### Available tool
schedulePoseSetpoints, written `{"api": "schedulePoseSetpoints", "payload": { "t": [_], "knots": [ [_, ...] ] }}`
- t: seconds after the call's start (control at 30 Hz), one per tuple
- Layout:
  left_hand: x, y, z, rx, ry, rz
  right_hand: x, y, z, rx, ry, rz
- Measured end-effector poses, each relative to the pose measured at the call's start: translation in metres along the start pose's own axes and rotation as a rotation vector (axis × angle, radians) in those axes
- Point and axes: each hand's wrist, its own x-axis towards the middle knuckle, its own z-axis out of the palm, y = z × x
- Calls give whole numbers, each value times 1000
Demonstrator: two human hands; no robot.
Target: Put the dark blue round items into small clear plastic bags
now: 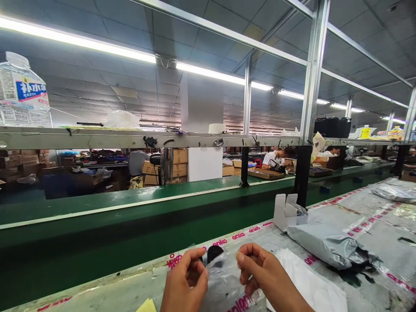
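Observation:
A clear plastic bag (pixel 223 274) is stretched between my two hands, low in the head view. A black rounded piece (pixel 215 253) shows at its upper left; whether it lies inside the bag or behind it, I cannot tell. My left hand (pixel 187 281) has its fingers curled on the bag's left side, close to the black piece. On the other side, my right hand (pixel 265 274) pinches the bag's edge between thumb and forefinger. Under my right forearm lie flat white pieces (pixel 307 277), partly covered. Yellow paper (pixel 147 306) pokes in at the bottom edge.
Beyond the printed table cover (pixel 360 216) runs a green conveyor belt (pixel 130 234). An open white box (pixel 286 212) stands beside a grey plastic bag (pixel 334 247) with black things at its mouth. A metal shelf (pixel 182 139) crosses above, carrying a bottle (pixel 24 93). Other people sit farther back.

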Motion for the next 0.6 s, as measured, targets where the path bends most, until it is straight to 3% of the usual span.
{"api": "schedulePoseSetpoints", "payload": {
  "t": [0.17,0.33,0.47,0.6],
  "knots": [
    [21,12,4,195,-84,123,20,-11,9,-187,-8,-133],
    [69,23,15,323,48,132,65,-15,14,-315,25,-254],
    [96,17,24,378,88,154,94,-6,11,-522,103,-451],
    [96,-1,24,506,32,174,100,17,10,-719,150,-515]
  ]
}}
